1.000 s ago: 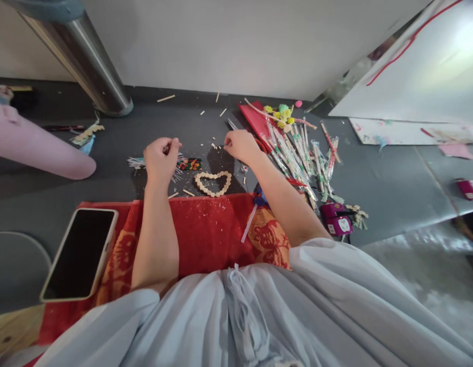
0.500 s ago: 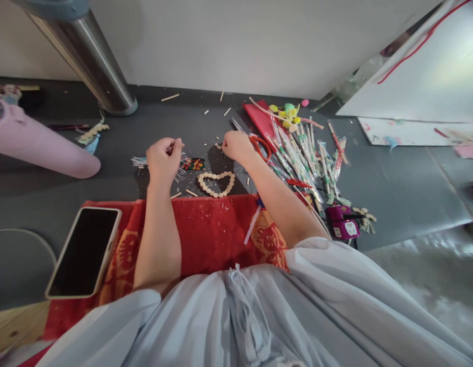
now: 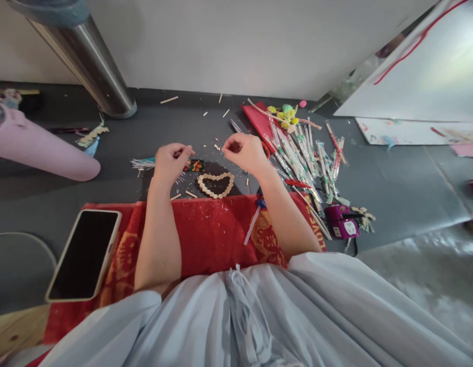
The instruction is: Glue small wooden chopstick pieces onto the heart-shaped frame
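Note:
My left hand (image 3: 171, 162) is pinched, thumb against fingertips, above a bundle of thin white strips (image 3: 142, 163) and a dark floral-patterned piece (image 3: 194, 165). What its fingertips hold, if anything, is too small to make out. Across from it, my right hand (image 3: 244, 152) has thumb and finger brought together beside a few tiny pale stick pieces (image 3: 217, 147); anything in that pinch is also too small to name. Below and between both hands lies a heart-shaped outline of small pale pieces (image 3: 215, 197), touched by neither. Scissors (image 3: 265, 149) are partly hidden behind my right hand.
A red towel (image 3: 217, 234) covers the near edge, a phone (image 3: 83, 255) on its left. Pink bottle (image 3: 49, 142) and metal leg (image 3: 102, 66) stand left. Wrapped sticks (image 3: 297, 158), a red packet (image 3: 261, 120) and a purple object (image 3: 341, 221) lie right.
My left hand has moved right, toward the middle. My right hand has drawn back from the small stick pieces, slightly to the right, and its pinch shows more clearly.

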Demonstrator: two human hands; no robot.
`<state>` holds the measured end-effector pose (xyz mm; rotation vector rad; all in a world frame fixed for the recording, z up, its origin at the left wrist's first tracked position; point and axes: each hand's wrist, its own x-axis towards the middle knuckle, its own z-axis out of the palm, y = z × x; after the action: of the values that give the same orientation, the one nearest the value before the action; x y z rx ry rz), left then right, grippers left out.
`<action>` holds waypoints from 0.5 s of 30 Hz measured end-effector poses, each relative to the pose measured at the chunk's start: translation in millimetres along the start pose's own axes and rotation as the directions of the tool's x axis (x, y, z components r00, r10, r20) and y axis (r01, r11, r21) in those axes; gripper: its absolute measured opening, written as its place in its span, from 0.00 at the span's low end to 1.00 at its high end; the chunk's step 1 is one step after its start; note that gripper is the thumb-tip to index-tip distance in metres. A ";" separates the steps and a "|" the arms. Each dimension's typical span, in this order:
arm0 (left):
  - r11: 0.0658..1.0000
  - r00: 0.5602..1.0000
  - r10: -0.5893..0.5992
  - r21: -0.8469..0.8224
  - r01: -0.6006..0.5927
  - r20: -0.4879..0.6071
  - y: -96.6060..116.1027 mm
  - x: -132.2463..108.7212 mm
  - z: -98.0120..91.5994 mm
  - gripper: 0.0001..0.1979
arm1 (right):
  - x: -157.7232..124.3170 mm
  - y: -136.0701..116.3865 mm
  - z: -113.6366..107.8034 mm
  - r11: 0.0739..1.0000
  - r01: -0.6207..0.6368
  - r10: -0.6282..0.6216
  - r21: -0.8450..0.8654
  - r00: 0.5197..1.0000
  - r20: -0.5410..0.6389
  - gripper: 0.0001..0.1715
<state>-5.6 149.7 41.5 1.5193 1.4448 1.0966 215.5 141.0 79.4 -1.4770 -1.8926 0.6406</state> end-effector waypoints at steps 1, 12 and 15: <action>0.999 0.998 -0.013 -0.044 0.015 0.055 2.4 -1.2 0.7 0.09 | -8.5 -3.2 -0.4 0.992 0.025 -0.021 0.120 0.999 -0.030 0.03; 0.866 0.851 0.111 -0.469 0.170 0.513 44.9 -20.1 22.1 0.18 | -57.1 -35.3 7.3 0.799 0.337 -0.159 0.498 0.917 -0.365 0.10; 0.846 0.828 0.101 -0.486 0.221 0.552 50.1 -22.0 25.1 0.21 | -59.8 -35.0 4.5 0.829 0.378 -0.210 0.412 0.894 -0.396 0.08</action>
<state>35.6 124.9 77.8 1.2225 0.6895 0.8123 198.7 74.5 90.0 -0.8766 -1.5083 0.6069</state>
